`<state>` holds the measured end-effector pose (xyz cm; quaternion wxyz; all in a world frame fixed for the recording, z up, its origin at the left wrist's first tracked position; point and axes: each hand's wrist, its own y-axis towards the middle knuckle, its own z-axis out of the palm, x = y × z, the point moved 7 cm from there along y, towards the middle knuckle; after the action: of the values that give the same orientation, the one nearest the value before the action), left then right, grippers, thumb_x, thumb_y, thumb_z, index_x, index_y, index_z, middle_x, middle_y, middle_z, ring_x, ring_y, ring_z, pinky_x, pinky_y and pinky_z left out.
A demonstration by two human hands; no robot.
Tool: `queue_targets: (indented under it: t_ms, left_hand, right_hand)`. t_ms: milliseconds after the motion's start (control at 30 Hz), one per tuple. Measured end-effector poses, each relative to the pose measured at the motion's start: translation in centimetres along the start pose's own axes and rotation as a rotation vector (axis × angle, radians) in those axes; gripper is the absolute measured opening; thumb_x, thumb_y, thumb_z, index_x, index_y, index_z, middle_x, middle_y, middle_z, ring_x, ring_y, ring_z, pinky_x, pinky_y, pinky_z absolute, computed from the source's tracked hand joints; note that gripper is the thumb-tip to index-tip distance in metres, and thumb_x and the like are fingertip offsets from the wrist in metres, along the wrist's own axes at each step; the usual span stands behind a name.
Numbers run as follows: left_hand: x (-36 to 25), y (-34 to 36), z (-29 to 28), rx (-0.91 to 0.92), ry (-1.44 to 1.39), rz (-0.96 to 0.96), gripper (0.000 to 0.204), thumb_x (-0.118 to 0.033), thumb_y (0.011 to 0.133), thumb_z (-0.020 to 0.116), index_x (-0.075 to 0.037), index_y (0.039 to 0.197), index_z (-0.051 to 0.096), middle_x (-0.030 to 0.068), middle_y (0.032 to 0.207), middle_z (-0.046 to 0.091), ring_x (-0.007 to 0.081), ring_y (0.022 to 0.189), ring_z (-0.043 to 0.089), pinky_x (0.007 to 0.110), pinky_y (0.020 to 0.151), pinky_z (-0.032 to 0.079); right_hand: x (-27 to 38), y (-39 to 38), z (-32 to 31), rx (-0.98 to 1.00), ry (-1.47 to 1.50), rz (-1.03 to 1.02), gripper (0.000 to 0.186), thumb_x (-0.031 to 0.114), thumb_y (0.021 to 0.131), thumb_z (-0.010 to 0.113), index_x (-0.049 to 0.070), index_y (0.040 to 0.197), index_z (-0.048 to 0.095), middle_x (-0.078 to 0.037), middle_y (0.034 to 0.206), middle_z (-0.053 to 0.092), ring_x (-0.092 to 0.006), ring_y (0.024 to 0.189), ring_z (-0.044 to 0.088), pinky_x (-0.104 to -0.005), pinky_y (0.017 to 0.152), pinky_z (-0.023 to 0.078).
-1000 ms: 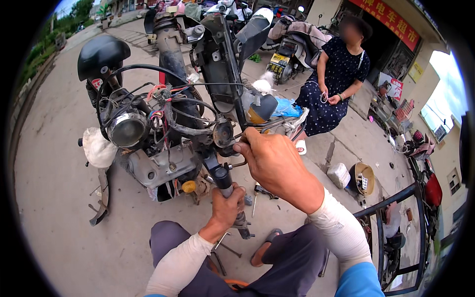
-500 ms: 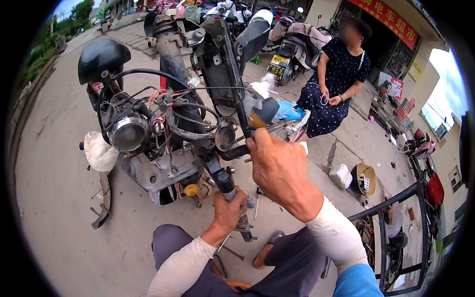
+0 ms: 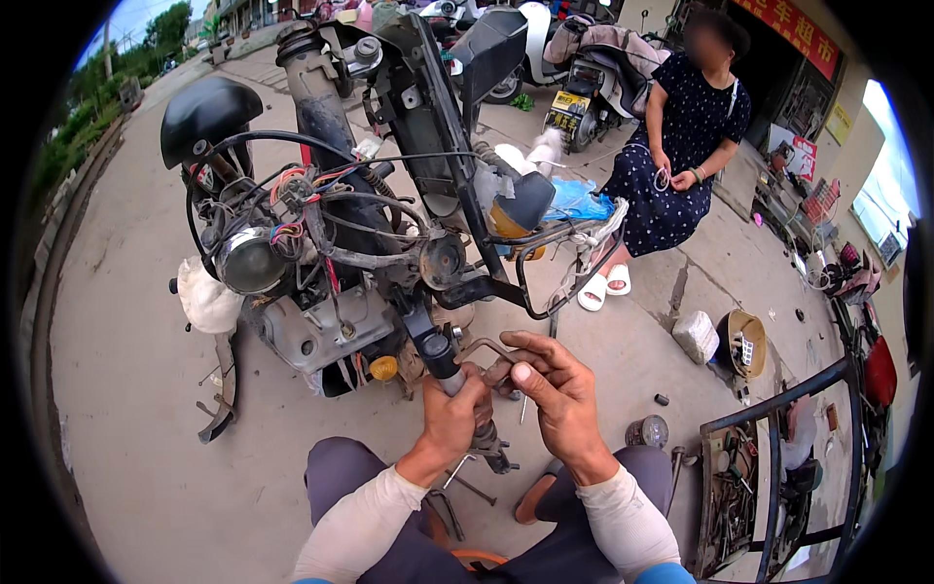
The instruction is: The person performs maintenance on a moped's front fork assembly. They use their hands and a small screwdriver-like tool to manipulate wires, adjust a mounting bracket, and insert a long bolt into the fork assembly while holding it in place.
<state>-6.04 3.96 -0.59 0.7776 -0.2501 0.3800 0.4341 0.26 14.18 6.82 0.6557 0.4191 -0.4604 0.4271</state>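
Observation:
In front of me stands a partly stripped motorcycle with bare wiring (image 3: 302, 200) and a round headlight (image 3: 255, 261). My left hand (image 3: 448, 419) is wrapped round a grey fork leg (image 3: 440, 358), just below its dark clamp (image 3: 425, 329). Between the thumb and fingers of my right hand (image 3: 562, 394) is a bent hex key (image 3: 484, 343). The key's short end points toward the bolt side of the clamp; whether it sits in the bolt I cannot tell. The lower fork leg shows beneath my left hand.
A person in a dark dotted dress (image 3: 681, 146) sits at the right, beyond the motorcycle. A black metal frame (image 3: 778, 397) stands near me at the right, with tools about it. A tan basin (image 3: 747, 341) and a clear jar (image 3: 647, 431) are on the ground.
My right hand has come down from the black frame tube to beside the clamp, where the hex key now shows in its fingers. My left hand keeps its hold on the fork leg.

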Motion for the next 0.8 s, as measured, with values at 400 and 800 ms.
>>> queue_targets:
  t_ms: [400, 800]
  left_hand:
    - [0.2, -0.5, -0.8, 0.012, -0.012, -0.046, 0.03, -0.009, 0.089, 0.055, -0.01, 0.065, 0.038, 0.001, 0.055, 0.041, 0.0095, 0.042, 0.035, 0.027, 0.04, 0.031]
    - [0.0, -0.3, -0.7, 0.004, 0.016, -0.042, 0.028, -0.01, 0.089, 0.054, -0.009, 0.065, 0.04, 0.0021, 0.055, 0.042, 0.0106, 0.042, 0.035, 0.028, 0.042, 0.032]
  right_hand:
    - [-2.0, 1.6, -0.3, 0.024, -0.249, -0.088, 0.021, 0.012, 0.105, 0.047, -0.002, 0.12, 0.053, -0.007, 0.098, 0.063, -0.0124, 0.09, 0.056, -0.0278, 0.084, 0.048]
    - [-3.3, 2.3, 0.6, -0.041, 0.087, -0.056, 0.022, 0.012, 0.104, 0.052, -0.001, 0.121, 0.054, -0.004, 0.102, 0.063, -0.0097, 0.092, 0.055, -0.0249, 0.083, 0.044]
